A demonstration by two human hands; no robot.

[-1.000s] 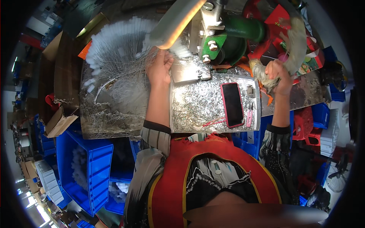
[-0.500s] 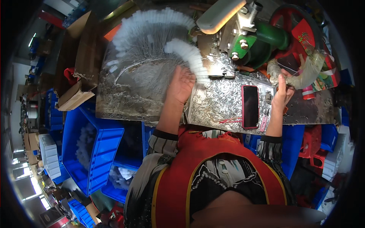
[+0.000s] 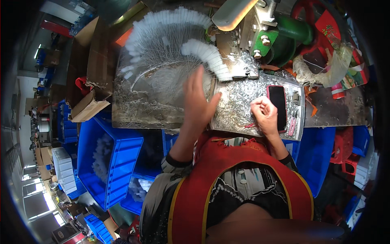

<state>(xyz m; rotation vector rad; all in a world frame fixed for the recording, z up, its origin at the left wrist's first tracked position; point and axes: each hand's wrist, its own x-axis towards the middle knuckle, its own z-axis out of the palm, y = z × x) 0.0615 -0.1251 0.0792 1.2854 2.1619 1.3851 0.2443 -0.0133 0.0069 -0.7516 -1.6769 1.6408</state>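
Note:
My left hand [image 3: 197, 99] hovers over the bench with its fingers stretched out, slightly smeared by motion, and nothing shows in it. Beyond it, a wide fan of thin wire stems with white bristly tips [image 3: 170, 20] lies on the worn bench. A smaller curved row of white tips [image 3: 207, 57] ends beside the machine. My right hand [image 3: 265, 114] is closed in a pinch just left of a phone [image 3: 277, 106] with a red rim. Whatever its fingertips hold, if anything, is too small to make out. Beneath it is a metal sheet [image 3: 237, 97] strewn with shiny wire bits.
A green machine [image 3: 294, 30] with a red wheel [image 3: 304, 8] and a lamp [image 3: 233, 14] stands at the back right. A plastic-wrapped ring [image 3: 325, 79] hangs by it. A cardboard box [image 3: 99, 61] is at the left; blue bins [image 3: 122, 162] sit below the bench edge.
My right hand has left the plastic-wrapped ring and moved left and nearer, its fingers now pinched. My left hand has drawn back from the wire stems, fingers extended. The view has shifted slightly.

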